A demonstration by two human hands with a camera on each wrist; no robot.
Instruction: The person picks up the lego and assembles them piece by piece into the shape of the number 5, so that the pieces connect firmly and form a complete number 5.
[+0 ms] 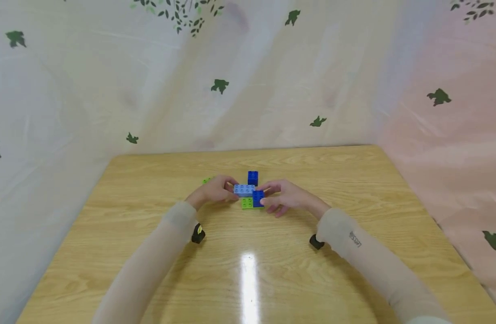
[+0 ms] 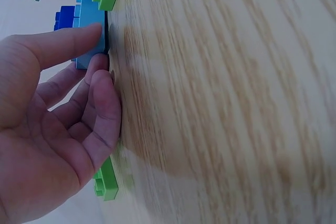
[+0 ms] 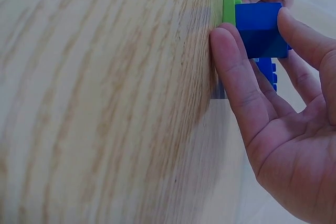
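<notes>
My left hand (image 1: 218,189) pinches the left end of a light blue building brick (image 1: 244,189) between thumb and fingers; the left wrist view shows this brick (image 2: 93,11) low at the table. In front of it lies a flat lime green brick (image 1: 247,203). A dark blue brick (image 1: 257,198) stands over the green one's right part, and my right hand (image 1: 288,196) grips it. The right wrist view has the thumb on the top of this dark blue brick (image 3: 258,30) and the fingers along its side. Whether the light blue brick touches the green one, I cannot tell.
Just behind the light blue brick stands another dark blue brick (image 1: 253,177). A second lime green brick (image 1: 207,180) is partly hidden behind my left hand. The wooden table (image 1: 248,243) reaches back to a pale curtain (image 1: 248,117) with leaf prints.
</notes>
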